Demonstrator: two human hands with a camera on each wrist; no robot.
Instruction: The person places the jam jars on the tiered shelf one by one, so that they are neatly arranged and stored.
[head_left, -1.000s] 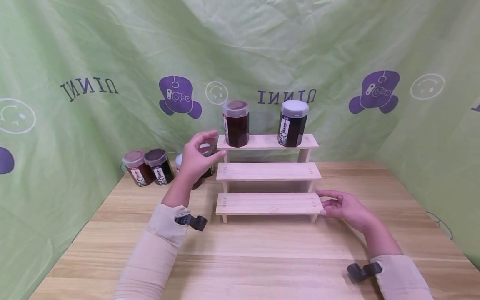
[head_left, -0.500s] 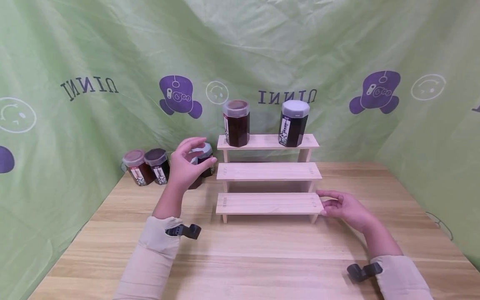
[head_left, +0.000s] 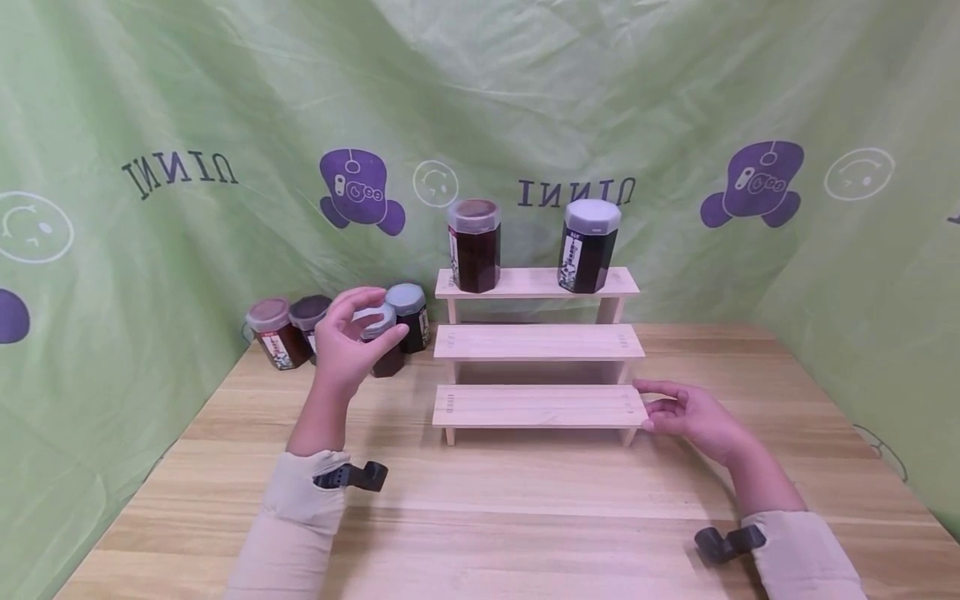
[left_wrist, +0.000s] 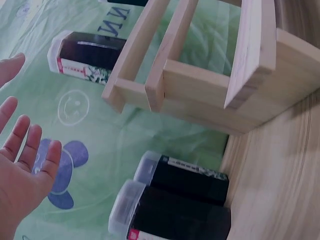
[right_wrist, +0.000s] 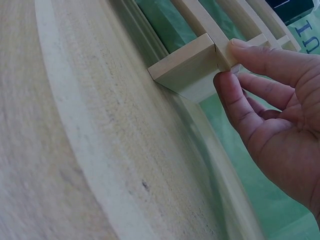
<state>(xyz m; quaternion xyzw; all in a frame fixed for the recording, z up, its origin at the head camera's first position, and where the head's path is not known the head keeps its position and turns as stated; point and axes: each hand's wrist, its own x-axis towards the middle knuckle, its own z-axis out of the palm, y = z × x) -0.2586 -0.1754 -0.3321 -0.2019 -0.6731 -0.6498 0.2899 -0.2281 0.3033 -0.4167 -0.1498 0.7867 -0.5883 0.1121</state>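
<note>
My left hand (head_left: 341, 346) is raised in front of the jars at the back left, thumb and fingers spread in a C with nothing between them; in the left wrist view its fingers are apart. Behind it stands a pale-lidded jar (head_left: 388, 360), partly hidden, beside another pale-lidded jar (head_left: 412, 325). My right hand (head_left: 697, 421) pinches the right end of the lowest board of a three-step wooden display stand (head_left: 536, 408), thumb and fingertips at its corner. On the top step stand a reddish-brown jar (head_left: 478, 258) at left and a dark, white-lidded jar (head_left: 588, 258) at right.
A pink-lidded jar (head_left: 279, 342) and a dark-lidded jar (head_left: 307, 310), partly behind my left hand, stand farther left on the wooden table (head_left: 510, 517). Green printed cloth (head_left: 480, 83) hangs behind the table and along its sides.
My left hand has moved left and down from beside the top step to in front of the jars, fingers still parted. My right hand stays at the stand's lowest board.
</note>
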